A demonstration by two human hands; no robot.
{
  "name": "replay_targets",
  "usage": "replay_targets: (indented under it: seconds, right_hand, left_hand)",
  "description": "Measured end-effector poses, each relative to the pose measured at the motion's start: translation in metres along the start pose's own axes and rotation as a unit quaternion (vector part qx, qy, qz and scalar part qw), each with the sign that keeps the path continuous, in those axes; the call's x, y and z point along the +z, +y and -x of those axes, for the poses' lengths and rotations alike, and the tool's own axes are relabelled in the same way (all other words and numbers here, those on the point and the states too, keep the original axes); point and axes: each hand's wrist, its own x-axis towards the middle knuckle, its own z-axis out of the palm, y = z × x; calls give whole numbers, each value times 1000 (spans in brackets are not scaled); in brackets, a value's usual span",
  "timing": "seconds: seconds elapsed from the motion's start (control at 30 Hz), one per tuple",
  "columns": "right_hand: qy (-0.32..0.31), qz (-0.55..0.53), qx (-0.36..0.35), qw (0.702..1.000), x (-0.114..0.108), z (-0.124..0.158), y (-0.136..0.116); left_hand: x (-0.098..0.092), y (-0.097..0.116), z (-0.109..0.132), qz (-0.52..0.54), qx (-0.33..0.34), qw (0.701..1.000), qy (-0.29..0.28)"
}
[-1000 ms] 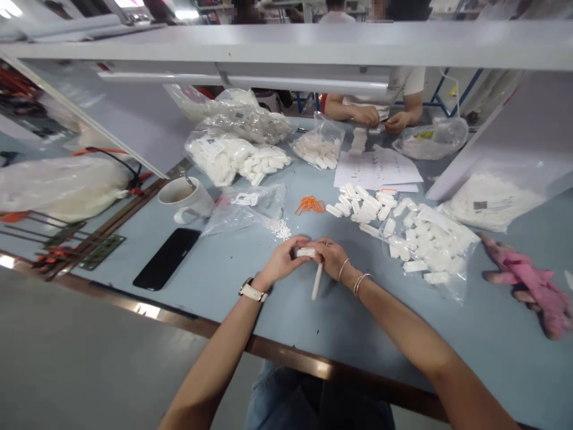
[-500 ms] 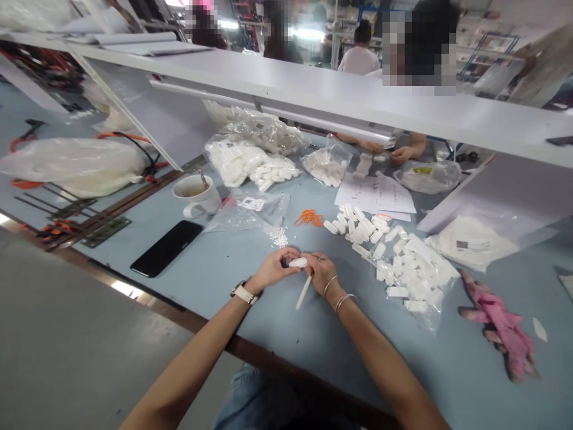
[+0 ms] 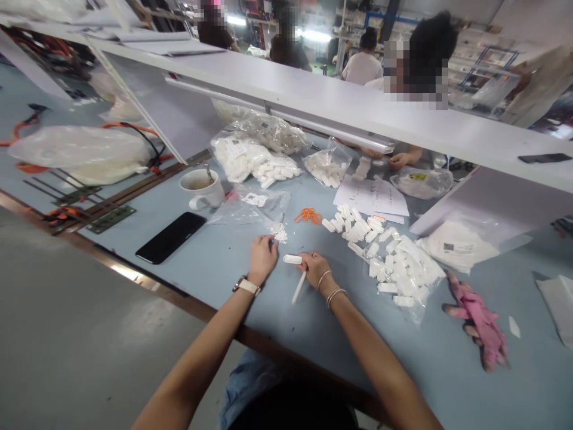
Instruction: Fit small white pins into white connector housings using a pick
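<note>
My left hand (image 3: 263, 255) is at the near edge of a small pile of tiny white parts (image 3: 280, 233). Its fingers are bent and pressed together at the tips; whatever they pinch is too small to make out. In my right hand (image 3: 316, 266) a white oblong plastic piece (image 3: 292, 259) is gripped by the fingers and points left. A slim white stick (image 3: 299, 288), like a pen, is tucked in the same hand and slants down toward me. Beyond the hands lie several orange clip-like rings (image 3: 308, 215).
White plastic pieces (image 3: 353, 224) spill from a clear bag (image 3: 414, 269) on the right, beside pink gloves (image 3: 481, 322). At left are a black phone (image 3: 171, 237) and a white mug (image 3: 202, 190). A shelf (image 3: 286, 89) spans the back; a co-worker's hand (image 3: 403, 158) shows beneath it.
My left hand has left the white plastic piece and moved left and away from me to the tiny parts. My right hand keeps the piece and the stick.
</note>
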Motion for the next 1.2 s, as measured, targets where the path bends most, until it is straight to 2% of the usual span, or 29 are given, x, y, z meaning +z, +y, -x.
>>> replay_targets:
  seconds: [0.13,0.3,0.5,0.57,0.63,0.7,0.9,1.2]
  right_hand:
    - [13,-11,8,1000,0,-2,3]
    - [23,4,0,1000,0,-3,7]
    - [33,23,-33,999,3,-4,13]
    - [35,33,-43,998,4,-3,14]
    - [37,39,-50,997,4,-2,14]
    - [37,43,-51,997,3,0,13]
    - [25,70,-56,996,-1,5,7]
    - [30,80,-60,995,3,5,6]
  left_hand:
    - [-10,-8,-9,3,-13,998,-57]
    - [-17,-9,-16,19,-18,997,-74]
    - [-25,2,8,79,7,991,-110]
    - [-26,6,20,153,34,981,-116]
    - [-24,10,31,225,62,965,-119]
    - [-18,15,37,247,78,959,-113]
    - [-1,22,41,208,93,969,-93]
    - [4,18,51,166,122,976,-74]
